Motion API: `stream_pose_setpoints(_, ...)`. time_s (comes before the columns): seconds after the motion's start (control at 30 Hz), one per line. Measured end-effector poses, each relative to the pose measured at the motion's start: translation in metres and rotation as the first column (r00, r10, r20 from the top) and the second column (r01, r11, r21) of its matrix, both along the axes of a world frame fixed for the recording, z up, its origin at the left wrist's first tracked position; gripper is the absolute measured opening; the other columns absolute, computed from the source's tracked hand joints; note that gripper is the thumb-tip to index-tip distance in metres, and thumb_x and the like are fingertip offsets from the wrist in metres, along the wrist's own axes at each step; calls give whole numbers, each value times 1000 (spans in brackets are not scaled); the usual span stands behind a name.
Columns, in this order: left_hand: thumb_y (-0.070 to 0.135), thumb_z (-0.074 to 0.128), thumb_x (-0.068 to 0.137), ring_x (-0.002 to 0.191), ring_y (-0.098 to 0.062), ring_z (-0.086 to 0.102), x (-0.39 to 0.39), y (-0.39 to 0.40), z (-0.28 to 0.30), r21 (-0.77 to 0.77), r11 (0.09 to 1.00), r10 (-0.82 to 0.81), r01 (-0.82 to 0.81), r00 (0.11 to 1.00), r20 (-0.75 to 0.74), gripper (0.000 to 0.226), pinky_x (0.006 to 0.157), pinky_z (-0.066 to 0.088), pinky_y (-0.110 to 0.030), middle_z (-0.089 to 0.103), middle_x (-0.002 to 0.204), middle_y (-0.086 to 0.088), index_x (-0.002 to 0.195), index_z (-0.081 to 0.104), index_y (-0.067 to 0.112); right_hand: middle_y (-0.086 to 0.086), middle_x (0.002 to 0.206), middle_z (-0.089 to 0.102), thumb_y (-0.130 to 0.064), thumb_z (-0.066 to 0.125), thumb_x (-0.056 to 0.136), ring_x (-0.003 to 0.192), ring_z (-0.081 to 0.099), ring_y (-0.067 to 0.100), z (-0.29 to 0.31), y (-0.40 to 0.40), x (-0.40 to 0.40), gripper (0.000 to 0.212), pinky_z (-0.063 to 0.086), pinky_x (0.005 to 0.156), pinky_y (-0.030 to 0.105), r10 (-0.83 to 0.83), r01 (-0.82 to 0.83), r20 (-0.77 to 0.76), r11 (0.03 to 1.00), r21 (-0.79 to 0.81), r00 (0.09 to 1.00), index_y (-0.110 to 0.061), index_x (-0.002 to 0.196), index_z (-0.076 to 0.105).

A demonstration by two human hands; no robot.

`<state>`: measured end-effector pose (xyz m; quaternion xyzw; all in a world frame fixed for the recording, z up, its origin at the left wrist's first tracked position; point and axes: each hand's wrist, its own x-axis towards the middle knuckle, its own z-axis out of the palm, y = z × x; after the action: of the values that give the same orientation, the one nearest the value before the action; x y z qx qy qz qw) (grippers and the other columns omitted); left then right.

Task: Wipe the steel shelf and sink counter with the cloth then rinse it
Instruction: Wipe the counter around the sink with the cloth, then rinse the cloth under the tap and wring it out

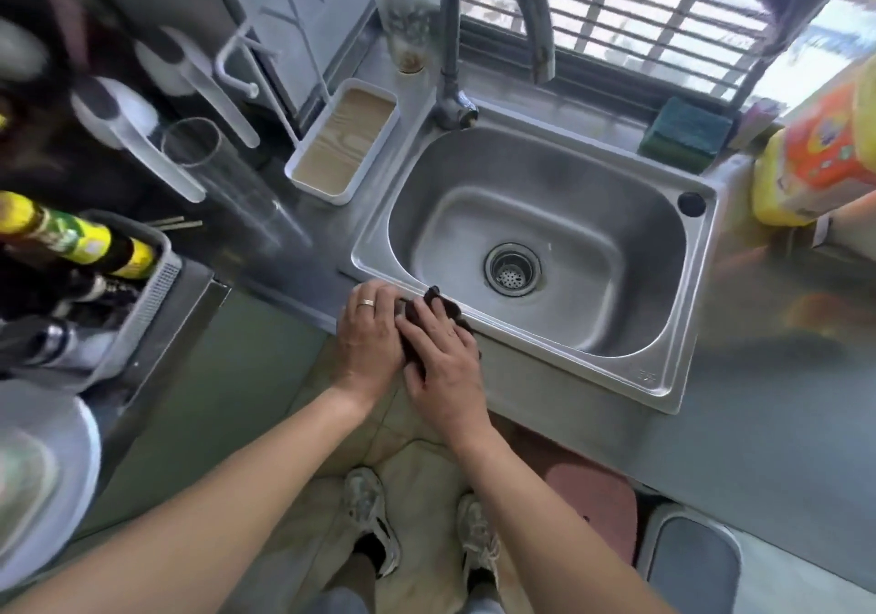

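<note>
Head view looks straight down at a steel sink with both hands at its near rim. The cloth is dark and lies bunched on the front left edge of the sink, partly over the rim and partly on the narrow counter strip beside it. Most of it is hidden under the hands, so its full size cannot be told.

The cloth looks soft and limp, and probably light. It will fold and slide under the palm and will not keep any shape. I think it is damp, but this cannot be seen for sure. On smooth steel it will slip easily, so pressing it flat with the palm should work better than pinching one corner. For rinsing, it is better to gather it in the fist.

The left hand lies flat with fingers together, a ring on one finger, and touches the left side of the cloth. The right hand lies over the cloth with fingers spread and pressing down, the fingertips toward the basin. Neither hand is closed into a fist. Both forearms reach forward from the body and come close at the wrists.

The tap above the basin shows no water running.
</note>
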<state>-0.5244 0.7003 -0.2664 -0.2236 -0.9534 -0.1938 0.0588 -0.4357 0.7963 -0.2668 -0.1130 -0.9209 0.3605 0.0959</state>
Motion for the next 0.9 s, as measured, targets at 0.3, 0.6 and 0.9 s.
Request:
stream_pose_setpoints(0.3, 5, 64, 86, 99, -30, 54, -49, -73, 3, 26, 992, 123, -122, 992, -19, 18, 87, 45, -40, 58, 109, -10, 103, 59, 9, -8, 162, 37, -15, 62, 83, 155, 21, 11, 5, -54, -72, 61, 27, 120, 36, 163, -161, 91, 987, -26, 982, -31, 141, 57)
stream_pose_setpoints(0.6, 7, 57, 88, 97, -29, 51, -90, -111, 18, 31, 988, 148, -148, 989, 12, 11, 85, 46, -41, 56, 106, -10, 99, 57, 11, -6, 134, 67, -8, 59, 75, 132, 57, 13, 37, -81, -138, 51, 45, 108, 31, 287, -260, 117, 944, -202, 951, -25, 122, 73)
stream_pose_setpoints(0.9, 0, 48, 84, 93, -24, 49, -102, -49, 20, 42, 991, 127, -125, 990, -57, 20, 83, 40, -33, 54, 100, -3, 96, 55, 15, -18, 84, 76, -18, 47, 80, 86, 71, 2, 43, 18, -145, 36, 57, 79, 24, -255, 326, 204, 727, -603, 945, -37, 82, 78)
